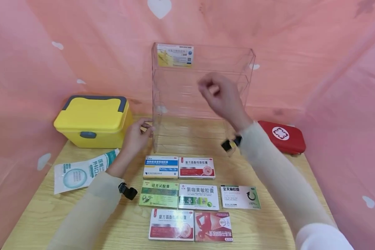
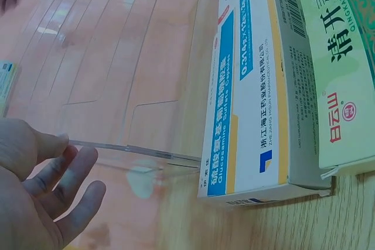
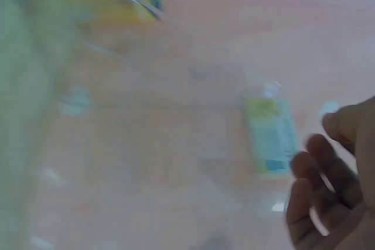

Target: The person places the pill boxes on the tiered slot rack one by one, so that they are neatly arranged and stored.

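Head view first: a clear acrylic shelf rack (image 1: 203, 100) stands upright at the back of the wooden table (image 1: 284, 208), and the left hand (image 1: 136, 136) steadies its lower left edge, thumb and fingers pinching the thin clear panel (the left wrist view shows that edge running between thumb and fingertips (image 2: 76, 171)). The right hand (image 1: 220, 95) hangs in the air in front of the rack's upper shelves, fingers loosely curled and holding nothing. One yellow-and-blue box (image 1: 175, 55) already sits on the top shelf at its left end, so I judge the shelving to be at an early step, with seven medicine boxes lying in rows on the table just in front of the rack. The next move seems to call for the free hand to come down to one of those boxes while the other keeps the rack from shifting. Readable writing: the blue-striped box (image 2: 252, 86) says "Glucosamine Sulfate", the green box (image 1: 159, 194) "清开灵胶囊", another (image 1: 198, 197) "氯咖黄敏胶囊", and the white one (image 1: 240, 197) "100%". The right wrist view is too blurred for text.
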`<state>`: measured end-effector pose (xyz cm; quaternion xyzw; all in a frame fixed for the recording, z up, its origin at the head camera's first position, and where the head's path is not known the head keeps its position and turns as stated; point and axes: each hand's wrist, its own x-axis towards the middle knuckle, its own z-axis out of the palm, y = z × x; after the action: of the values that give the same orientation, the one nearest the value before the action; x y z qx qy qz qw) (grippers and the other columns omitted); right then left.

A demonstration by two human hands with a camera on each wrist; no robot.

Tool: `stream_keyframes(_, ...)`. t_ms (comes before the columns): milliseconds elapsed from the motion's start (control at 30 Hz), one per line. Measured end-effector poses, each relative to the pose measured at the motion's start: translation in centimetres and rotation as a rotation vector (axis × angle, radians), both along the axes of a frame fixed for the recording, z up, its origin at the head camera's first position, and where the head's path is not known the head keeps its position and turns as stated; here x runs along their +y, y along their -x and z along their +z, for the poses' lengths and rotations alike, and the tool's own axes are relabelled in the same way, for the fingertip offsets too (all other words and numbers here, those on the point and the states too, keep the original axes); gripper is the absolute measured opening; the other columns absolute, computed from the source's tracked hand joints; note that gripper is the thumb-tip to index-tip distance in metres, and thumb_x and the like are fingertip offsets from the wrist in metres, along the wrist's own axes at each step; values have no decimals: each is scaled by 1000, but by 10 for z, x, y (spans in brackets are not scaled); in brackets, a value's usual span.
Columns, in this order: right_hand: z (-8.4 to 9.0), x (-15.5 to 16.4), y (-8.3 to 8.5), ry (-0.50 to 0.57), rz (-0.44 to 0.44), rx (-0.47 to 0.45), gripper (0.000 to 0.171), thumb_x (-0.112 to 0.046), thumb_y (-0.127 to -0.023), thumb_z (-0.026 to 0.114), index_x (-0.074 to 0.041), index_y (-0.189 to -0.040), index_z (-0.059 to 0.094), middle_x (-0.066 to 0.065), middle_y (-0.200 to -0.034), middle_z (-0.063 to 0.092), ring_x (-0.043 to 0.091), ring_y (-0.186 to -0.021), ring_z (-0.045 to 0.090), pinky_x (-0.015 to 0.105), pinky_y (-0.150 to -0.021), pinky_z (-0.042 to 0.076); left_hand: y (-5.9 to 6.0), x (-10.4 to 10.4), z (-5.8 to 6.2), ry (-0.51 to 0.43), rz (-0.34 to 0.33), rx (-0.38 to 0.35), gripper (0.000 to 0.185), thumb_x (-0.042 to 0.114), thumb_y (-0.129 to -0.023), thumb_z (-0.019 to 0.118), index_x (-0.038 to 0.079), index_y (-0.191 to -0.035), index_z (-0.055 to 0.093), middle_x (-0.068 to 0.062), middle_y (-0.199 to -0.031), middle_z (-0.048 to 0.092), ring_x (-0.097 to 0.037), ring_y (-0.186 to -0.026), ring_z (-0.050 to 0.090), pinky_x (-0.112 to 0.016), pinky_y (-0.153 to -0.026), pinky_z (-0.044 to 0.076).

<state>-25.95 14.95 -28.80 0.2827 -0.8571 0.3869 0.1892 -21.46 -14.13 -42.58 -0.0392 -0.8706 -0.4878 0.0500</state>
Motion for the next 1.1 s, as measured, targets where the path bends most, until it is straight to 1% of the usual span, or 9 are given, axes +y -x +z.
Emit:
stream_keyframes(133, -61, 28, -49, -119, 116, -191, 12, -16, -99, 69, -11, -110, 73, -4, -99, 70, 11, -86, 65, 31, -69, 56, 0, -4, 2, 3, -1, 15, 30, 18, -102, 65, 10, -131, 64, -8, -103, 65, -32, -82, 70, -39, -59, 53)
stream_keyframes(233, -108, 43, -75, -216, 109, -318, 14, -16, -97, 72, -15, -111, 74, -5, -105, 70, 12, -90, 64, 34, -71, 55, -1, -5, 4, 4, 7, 22, 30, 17, -102, 65, 10, -131, 64, -8, -103, 65, -33, -83, 70, -40, -59, 52)
stream_keyframes(367, -147, 54, -100, -294, 28, -441, 23, -19, -93, 77, -18, -116, 74, -9, -113, 68, 14, -98, 62, 38, -83, 54, -1, -5, 2, 1, 15, 31, 30, 16, -101, 66, 9, -130, 65, -8, -101, 65, -33, -82, 71, -39, -59, 53)
stream_keyframes(467, -161, 58, -110, -336, 5, -454, 29, -22, -93, 78, -18, -120, 73, -6, -119, 67, 18, -104, 62, 45, -89, 53, -1, -2, 1, 3, 10, 33, 30, 16, -101, 66, 8, -130, 65, -8, -101, 66, -32, -81, 71, -38, -60, 54)
stream_keyframes(667, -177, 62, -113, -457, 33, -378, 39, -30, -93, 77, -17, -129, 70, 2, -133, 63, 23, -122, 57, 48, -99, 48, -2, 0, 2, 4, 14, 20, 30, 16, -101, 66, 10, -131, 64, -8, -103, 65, -33, -84, 71, -39, -63, 55)
stream_keyframes(733, -180, 62, -113, -464, 39, -361, 40, -31, -92, 77, -16, -129, 70, 4, -133, 63, 24, -122, 57, 48, -97, 49, -2, -1, 2, 4, 15, 12, 31, 16, -102, 65, 10, -132, 64, -8, -103, 65, -33, -85, 71, -39, -64, 55)
stream_keyframes(833, -182, 64, -114, -454, 40, -365, 40, -33, -91, 79, -17, -127, 70, 2, -130, 63, 21, -113, 57, 44, -92, 51, -3, -1, 2, 6, 14, 6, 31, 18, -102, 65, 10, -133, 64, -8, -104, 65, -33, -86, 71, -38, -64, 54)
stream_keyframes(967, -184, 67, -117, -426, 29, -406, 45, -36, -91, 79, -16, -130, 68, 0, -128, 62, 18, -106, 55, 41, -90, 50, -3, 0, 2, 10, 12, 2, 32, 20, -103, 64, 11, -134, 64, -8, -104, 66, -32, -86, 71, -38, -64, 54)
stream_keyframes(1100, -185, 71, -119, -388, 7, -444, 55, -36, -91, 79, -11, -137, 63, 4, -129, 61, 20, -108, 56, 44, -92, 51, -3, 0, 2, 13, 13, 10, 32, 20, -102, 64, 12, -133, 64, -7, -103, 65, -32, -85, 70, -38, -63, 53)
